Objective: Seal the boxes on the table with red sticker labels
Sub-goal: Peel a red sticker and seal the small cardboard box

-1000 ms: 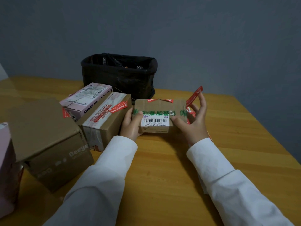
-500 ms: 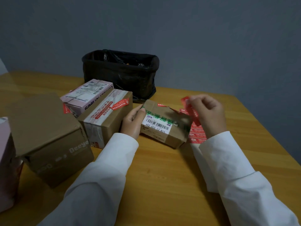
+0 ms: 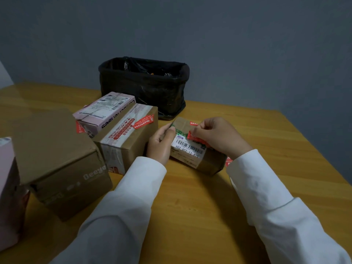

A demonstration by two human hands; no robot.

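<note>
A small brown box (image 3: pixel 192 149) with a white barcode label and green tape lies at the table's middle, turned at an angle. My left hand (image 3: pixel 162 143) grips its left end. My right hand (image 3: pixel 219 136) pinches a red sticker label (image 3: pixel 196 139) and holds it over the box's top, above the barcode. Another red sticker (image 3: pixel 193 123) sits on the box's far edge. A corner of the red sticker sheet (image 3: pixel 229 162) shows under my right wrist.
To the left stand a taped brown box (image 3: pixel 129 138) with a red sticker, a pink box (image 3: pixel 104 113), a large brown box (image 3: pixel 57 159) and a pink box (image 3: pixel 7 187) at the left edge. A black bin (image 3: pixel 144 86) stands at the back against the grey wall.
My right hand has carried the red sticker from the box's right side down over its top. The box has been turned clockwise by my left hand.
</note>
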